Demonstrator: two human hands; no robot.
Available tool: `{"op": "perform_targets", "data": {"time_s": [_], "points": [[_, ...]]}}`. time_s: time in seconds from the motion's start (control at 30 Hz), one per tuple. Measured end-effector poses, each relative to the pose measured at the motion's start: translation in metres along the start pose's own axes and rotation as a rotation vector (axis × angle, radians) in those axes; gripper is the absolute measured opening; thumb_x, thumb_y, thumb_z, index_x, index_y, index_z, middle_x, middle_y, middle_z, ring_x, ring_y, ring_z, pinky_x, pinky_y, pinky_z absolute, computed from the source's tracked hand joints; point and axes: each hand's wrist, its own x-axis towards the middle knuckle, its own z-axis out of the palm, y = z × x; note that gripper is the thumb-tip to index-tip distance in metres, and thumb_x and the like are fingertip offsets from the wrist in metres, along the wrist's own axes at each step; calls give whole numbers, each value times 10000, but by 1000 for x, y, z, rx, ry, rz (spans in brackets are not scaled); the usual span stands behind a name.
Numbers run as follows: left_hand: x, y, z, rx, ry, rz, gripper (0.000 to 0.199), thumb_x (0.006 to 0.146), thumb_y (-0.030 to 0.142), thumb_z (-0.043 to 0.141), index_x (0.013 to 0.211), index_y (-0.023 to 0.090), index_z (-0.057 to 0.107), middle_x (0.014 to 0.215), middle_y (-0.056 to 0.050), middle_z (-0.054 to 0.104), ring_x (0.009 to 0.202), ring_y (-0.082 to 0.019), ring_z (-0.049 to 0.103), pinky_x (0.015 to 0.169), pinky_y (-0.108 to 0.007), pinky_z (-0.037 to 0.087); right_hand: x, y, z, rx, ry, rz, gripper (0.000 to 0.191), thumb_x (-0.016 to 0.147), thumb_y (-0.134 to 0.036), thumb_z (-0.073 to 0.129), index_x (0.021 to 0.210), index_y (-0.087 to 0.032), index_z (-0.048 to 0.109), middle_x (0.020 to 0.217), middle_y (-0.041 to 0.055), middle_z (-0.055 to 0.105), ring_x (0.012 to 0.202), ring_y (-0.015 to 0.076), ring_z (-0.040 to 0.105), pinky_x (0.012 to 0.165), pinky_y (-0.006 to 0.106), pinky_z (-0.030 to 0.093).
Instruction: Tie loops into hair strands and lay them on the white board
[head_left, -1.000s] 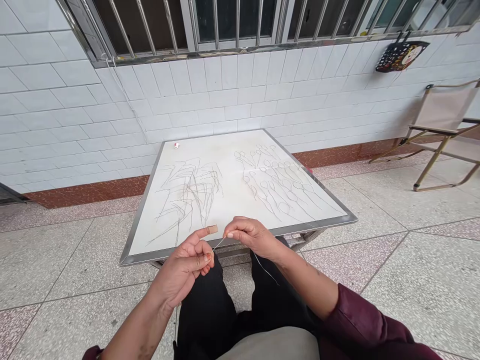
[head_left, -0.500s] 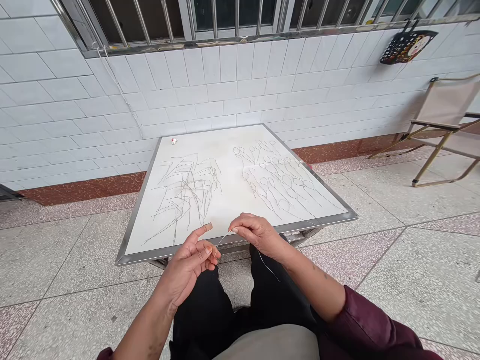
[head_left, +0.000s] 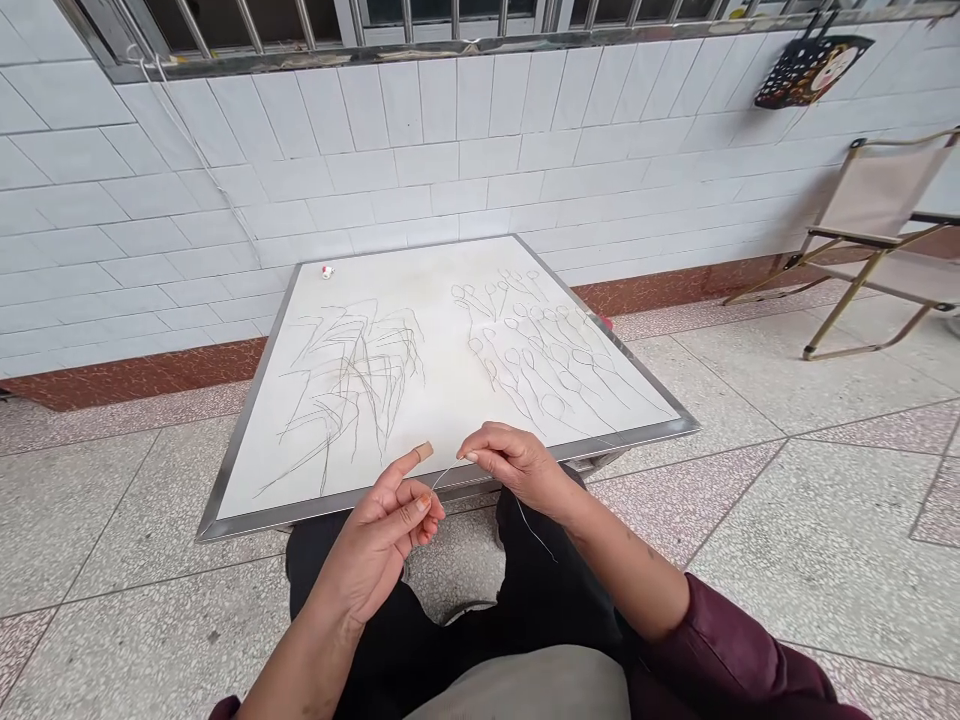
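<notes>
A thin wire (head_left: 444,475) runs between my two hands, just in front of the table's near edge. My left hand (head_left: 390,530) pinches one part between thumb and fingers, its index finger stretched out with a tan wrap near the tip. Thumb and fingertips of my right hand (head_left: 517,465) close on the wire too, and its loose end (head_left: 536,535) hangs below that palm. On the white table (head_left: 442,270), bent wires (head_left: 360,370) lie in a tangled group at the left. Wires with looped ends (head_left: 555,350) are spread over the right side.
A small red-and-white item (head_left: 328,272) sits in the table's far left corner. Behind stands a tiled wall (head_left: 420,165) with a barred window. A folding chair (head_left: 877,220) is at the right, beneath a hanging patterned bag (head_left: 814,72). My knees are under the table edge.
The view has shifted, so table and wall appear slightly further left and higher. Both hands keep their pinch on the wire, with barely any movement between them.
</notes>
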Motion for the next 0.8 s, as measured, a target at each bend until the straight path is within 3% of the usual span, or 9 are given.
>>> {"op": "perform_targets", "data": {"time_s": [0.47, 0.8], "points": [[46, -13, 34, 64, -121, -25, 646, 869, 234, 665, 1466, 255, 418, 771, -17, 635, 638, -110, 456, 599, -259, 312, -5, 27, -53, 75, -55, 81, 175, 955, -322, 565, 913, -222, 703, 869, 20, 669, 805, 140, 609, 775, 289, 488], [59, -3, 40, 25, -106, -138, 593, 836, 187, 687, 1402, 210, 508, 698, -13, 632, 566, -81, 442, 534, -220, 285, -5, 36, -68, 65, -88, 91, 184, 967, -315, 554, 923, -217, 703, 874, 17, 671, 812, 131, 616, 775, 270, 481]]}}
